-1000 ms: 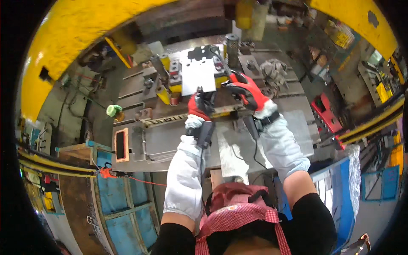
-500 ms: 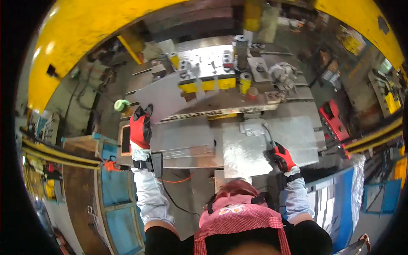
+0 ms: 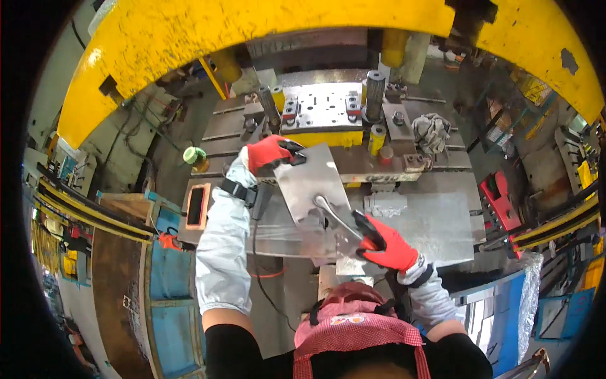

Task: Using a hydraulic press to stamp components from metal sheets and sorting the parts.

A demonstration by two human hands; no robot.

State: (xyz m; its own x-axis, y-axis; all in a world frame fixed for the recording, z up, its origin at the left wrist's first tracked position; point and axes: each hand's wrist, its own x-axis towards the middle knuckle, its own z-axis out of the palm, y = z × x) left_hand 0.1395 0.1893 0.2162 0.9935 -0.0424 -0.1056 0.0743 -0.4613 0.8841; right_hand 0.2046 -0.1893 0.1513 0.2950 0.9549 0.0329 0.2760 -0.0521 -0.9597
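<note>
My left hand (image 3: 274,153), in a red and black glove, grips the upper left edge of a thin grey metal sheet (image 3: 309,174) held tilted over the bench. My right hand (image 3: 388,244), gloved alike, is closed around a curved metal rod tool (image 3: 339,218). The rod's rounded head meets the sheet's lower part; whether it is fixed to it I cannot tell. Beneath, flat shiny sheets (image 3: 435,221) lie at the right, and another flat sheet (image 3: 271,239) lies at the left, partly covered by the held one.
Beyond stands a die block (image 3: 323,104) on a yellow base (image 3: 322,137), between dark posts (image 3: 375,95). A yellow press frame (image 3: 265,28) arches overhead. A phone (image 3: 198,205) and green-capped bottle (image 3: 196,156) are at the left, a rag (image 3: 432,132) at the right.
My left hand has moved right, bringing the sheet from the left toward the middle. My right hand has moved left with the rod tool, whose head now meets the held sheet.
</note>
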